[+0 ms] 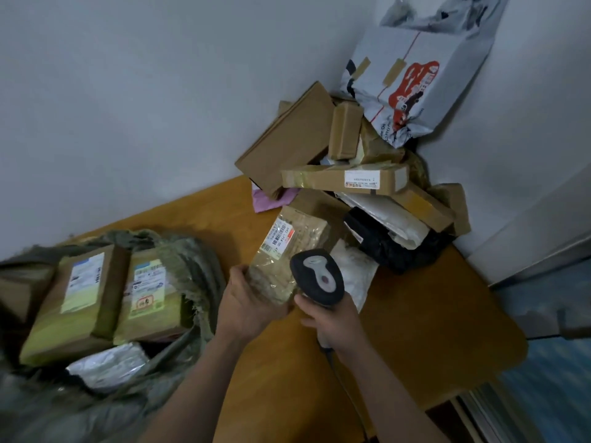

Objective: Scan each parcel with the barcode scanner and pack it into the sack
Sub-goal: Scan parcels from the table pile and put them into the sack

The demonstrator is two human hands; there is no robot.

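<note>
While the left hand (246, 302) grips a tape-wrapped brown parcel (287, 247) and the right hand (331, 321) clasps the black-and-grey barcode scanner (318, 278) just beside it, scanning looks underway; next, it should go left into the green woven sack (204, 260).

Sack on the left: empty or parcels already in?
Holding parcels, not empty. The sack gapes open; a labelled left box and right box lie side by side inside, a silvery mailer in front. How full: cannot tell.

Table (431, 330): near right corner bare, open to a hand. Far right corner blocked by parcel pile (287, 139) heaped against the wall. Left edge crowded by sack (198, 251), seemingly nearly full.
</note>
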